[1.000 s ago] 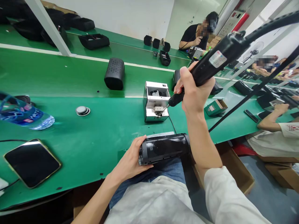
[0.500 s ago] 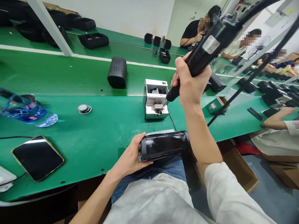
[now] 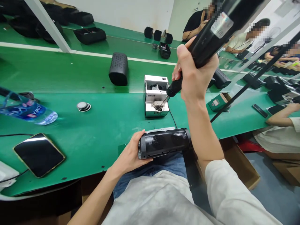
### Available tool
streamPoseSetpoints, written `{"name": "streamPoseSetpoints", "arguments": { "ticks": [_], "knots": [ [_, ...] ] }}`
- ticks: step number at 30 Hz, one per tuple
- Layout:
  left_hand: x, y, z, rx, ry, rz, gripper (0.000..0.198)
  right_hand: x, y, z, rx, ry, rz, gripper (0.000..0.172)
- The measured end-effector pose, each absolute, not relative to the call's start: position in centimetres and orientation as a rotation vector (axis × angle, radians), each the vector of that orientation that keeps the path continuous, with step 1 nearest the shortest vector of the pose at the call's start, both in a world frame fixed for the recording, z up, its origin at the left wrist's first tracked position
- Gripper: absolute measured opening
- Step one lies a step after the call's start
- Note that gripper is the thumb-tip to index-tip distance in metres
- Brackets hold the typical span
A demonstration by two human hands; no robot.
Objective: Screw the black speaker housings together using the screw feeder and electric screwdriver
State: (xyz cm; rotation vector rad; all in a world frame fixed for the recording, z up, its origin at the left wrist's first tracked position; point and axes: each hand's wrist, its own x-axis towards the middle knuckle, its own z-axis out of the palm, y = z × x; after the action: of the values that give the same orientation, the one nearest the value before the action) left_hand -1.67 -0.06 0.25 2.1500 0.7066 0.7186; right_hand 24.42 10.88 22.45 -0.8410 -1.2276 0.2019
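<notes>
Nearest us, our left hand point(image 3: 130, 156) has its grip wrapped around the left end of the black cylindrical speaker point(image 3: 164, 143), which lies sideways over our lap at the near edge of the table point(image 3: 105, 125). Farther out, our right hand point(image 3: 194, 78) keeps its grip clenched on the electric screwdriver point(image 3: 211, 34), whose bit tip meets the silver screw feeder point(image 3: 156, 97). Beyond that stands a black grille cover point(image 3: 118, 68).

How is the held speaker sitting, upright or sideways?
On its side: the speaker lies lengthwise at the table edge, left hand gripping its end.
</notes>
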Motion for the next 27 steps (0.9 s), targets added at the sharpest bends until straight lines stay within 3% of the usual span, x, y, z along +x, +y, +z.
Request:
{"name": "streamPoseSetpoints", "arguments": {
  "ticks": [7,10,18,23,27],
  "knots": [
    [-1.7,-0.1,0.2,2.144,0.707,0.719,0.125,24.7,8.7,25.0,-0.781,-1.112,-0.025,0.009],
    [-1.8,0.0,0.0,2.136,0.706,0.720,0.127,25.4,9.7,25.6,-0.707,-0.932,-0.233,0.012],
    [-1.8,-0.1,-0.5,2.118,0.710,0.714,0.120,25.9,7.7,25.5,-0.715,-0.993,-0.205,0.008],
    [-1.8,0.0,-0.3,2.124,0.697,0.730,0.122,24.0,6.6,24.2,-0.679,-1.134,0.114,0.020],
    [-1.7,0.0,-0.2,2.118,0.699,0.725,0.122,23.5,9.4,21.5,-0.767,-1.211,0.218,0.040]
  ]
}}
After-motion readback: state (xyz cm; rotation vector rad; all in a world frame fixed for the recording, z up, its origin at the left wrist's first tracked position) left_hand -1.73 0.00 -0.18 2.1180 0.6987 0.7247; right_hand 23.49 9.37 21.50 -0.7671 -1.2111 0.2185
